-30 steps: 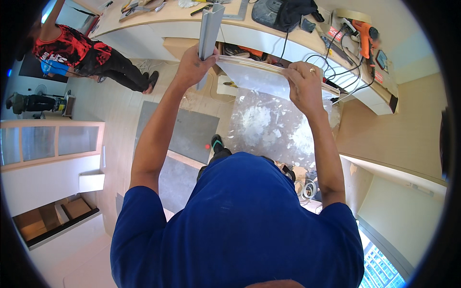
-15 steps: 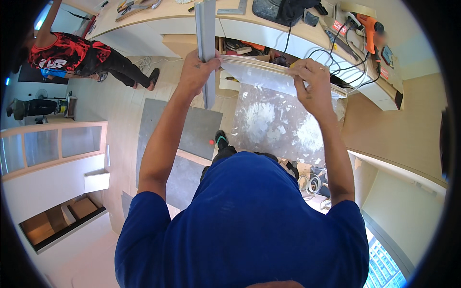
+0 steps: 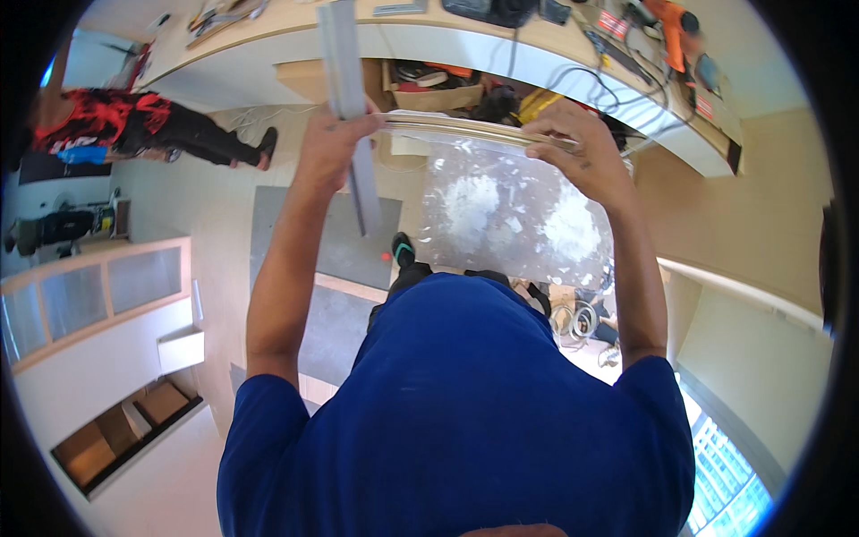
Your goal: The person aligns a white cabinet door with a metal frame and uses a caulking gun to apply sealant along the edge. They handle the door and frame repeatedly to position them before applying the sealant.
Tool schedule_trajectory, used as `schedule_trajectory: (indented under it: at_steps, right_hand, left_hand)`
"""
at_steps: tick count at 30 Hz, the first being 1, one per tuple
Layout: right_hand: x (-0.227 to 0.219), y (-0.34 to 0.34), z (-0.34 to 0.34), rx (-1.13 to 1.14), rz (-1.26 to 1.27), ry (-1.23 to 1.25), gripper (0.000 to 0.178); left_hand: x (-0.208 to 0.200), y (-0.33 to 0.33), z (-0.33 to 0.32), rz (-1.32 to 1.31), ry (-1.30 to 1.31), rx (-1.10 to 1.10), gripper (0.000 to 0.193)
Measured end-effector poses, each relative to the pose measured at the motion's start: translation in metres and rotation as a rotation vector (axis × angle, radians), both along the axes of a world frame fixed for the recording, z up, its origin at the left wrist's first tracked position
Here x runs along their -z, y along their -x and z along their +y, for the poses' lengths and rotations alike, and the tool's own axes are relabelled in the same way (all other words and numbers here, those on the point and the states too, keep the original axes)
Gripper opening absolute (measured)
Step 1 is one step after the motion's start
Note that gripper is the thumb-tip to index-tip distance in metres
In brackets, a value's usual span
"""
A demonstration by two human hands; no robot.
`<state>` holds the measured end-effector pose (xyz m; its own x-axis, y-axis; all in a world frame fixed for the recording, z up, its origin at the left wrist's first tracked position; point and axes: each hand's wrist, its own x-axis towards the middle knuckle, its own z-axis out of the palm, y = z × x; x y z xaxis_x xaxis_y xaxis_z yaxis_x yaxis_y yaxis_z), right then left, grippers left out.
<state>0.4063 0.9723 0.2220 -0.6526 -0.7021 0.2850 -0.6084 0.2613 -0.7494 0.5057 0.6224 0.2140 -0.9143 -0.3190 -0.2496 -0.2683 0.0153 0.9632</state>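
Note:
My left hand [image 3: 333,148] is closed around a long grey profile strip [image 3: 342,67], which stands nearly upright in the picture and leans slightly. From that hand a pale, ridged length of trim [image 3: 456,130] runs across to my right hand [image 3: 582,157]. My right fingers pinch its other end. Whether the trim is one piece or several thin strips together, I cannot tell. Some pale, sheet-like material shows just under it. Both pieces are held up in front of me, above the floor.
A long workbench [image 3: 429,40] carries an orange power tool [image 3: 671,31], cables and a black bag. Below it, an open drawer [image 3: 438,94] holds tools. A white-stained sheet [image 3: 501,215] and grey mats [image 3: 358,237] cover the floor. A person in red and black [image 3: 116,121] stands at left.
The grey strip has swung from nearly vertical to a slight lean, its lower end further down and left. My left hand has shifted left; the trim lies flatter across the view.

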Motion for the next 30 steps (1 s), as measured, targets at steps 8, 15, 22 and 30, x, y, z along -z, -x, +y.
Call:
schedule_trajectory:
  at_steps: [8,15,22,30]
  right_hand:
    - [-0.001,-0.007,0.040,0.142,-0.066,0.072,0.021]
    - [0.001,0.012,0.040,0.082,-0.315,-0.047,0.010]
    - [0.000,0.014,0.051,-0.081,-0.260,0.074,0.007]
    - [-0.005,0.015,0.055,-0.016,-0.227,-0.039,0.009]
  left_hand:
    - [0.007,0.004,-0.005,0.019,0.029,-0.033,0.027]
    - [-0.003,0.004,0.001,-0.032,0.050,-0.033,0.023]
    - [0.004,0.004,-0.004,-0.007,0.012,-0.025,0.022]
    - [0.004,0.007,-0.005,0.001,0.019,-0.023,0.023]
